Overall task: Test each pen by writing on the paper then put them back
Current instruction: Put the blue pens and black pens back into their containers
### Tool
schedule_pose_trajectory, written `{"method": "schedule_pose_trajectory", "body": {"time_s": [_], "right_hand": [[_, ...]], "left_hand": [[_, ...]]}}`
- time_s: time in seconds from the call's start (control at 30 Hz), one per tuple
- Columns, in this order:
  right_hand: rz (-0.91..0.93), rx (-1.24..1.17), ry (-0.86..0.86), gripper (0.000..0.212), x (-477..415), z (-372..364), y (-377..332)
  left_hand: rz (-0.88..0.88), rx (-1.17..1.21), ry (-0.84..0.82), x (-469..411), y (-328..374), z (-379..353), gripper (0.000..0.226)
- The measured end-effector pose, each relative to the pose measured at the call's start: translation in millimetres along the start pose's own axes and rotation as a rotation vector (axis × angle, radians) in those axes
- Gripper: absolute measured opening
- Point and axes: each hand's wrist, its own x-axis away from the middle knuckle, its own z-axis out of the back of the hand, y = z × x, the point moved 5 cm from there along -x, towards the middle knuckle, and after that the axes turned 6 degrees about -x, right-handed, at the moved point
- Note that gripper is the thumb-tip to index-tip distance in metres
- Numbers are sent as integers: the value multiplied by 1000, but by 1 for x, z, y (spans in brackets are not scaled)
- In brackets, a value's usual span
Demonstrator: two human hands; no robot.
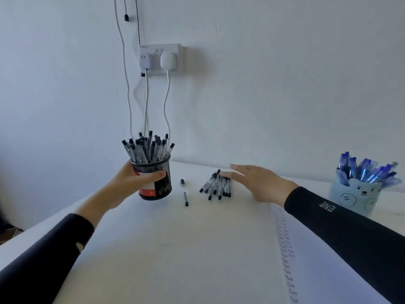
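My left hand (133,179) grips a black mesh pen cup (158,185) that stands on the white table and is full of several black-capped pens (146,149). A pile of several black pens (217,185) lies on the table to the right of the cup. My right hand (260,183) is spread with straight fingers, its fingertips at the far side of that pile. One loose pen (185,198) and a separate cap (182,182) lie between cup and pile. The sheet of paper (317,266) lies at the lower right, with a column of handwritten words.
A light blue bear-face cup (352,198) holding several blue pens (368,171) stands at the far right. On the wall behind, a socket (162,59) has two plugs and cables (146,102) hanging down behind the mesh cup. The table's left edge (13,240) runs diagonally.
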Motion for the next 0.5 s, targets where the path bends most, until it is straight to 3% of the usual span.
{"method": "schedule_pose_trajectory", "body": {"time_s": [0.1,0.27,0.37,0.5], "right_hand": [[128,229,29,102,-30,-6,-8],[409,510,24,101,-79,-6,-52],[541,537,-13,103,-98,-10,-77],[533,436,-72,79,-111,-6,-93]], "left_hand": [[62,-36,-21,-6,-16,3,59],[76,-74,-22,-14,-22,4,40],[73,-87,-13,-16,-26,7,38],[73,-94,-10,-18,-28,8,39]]}}
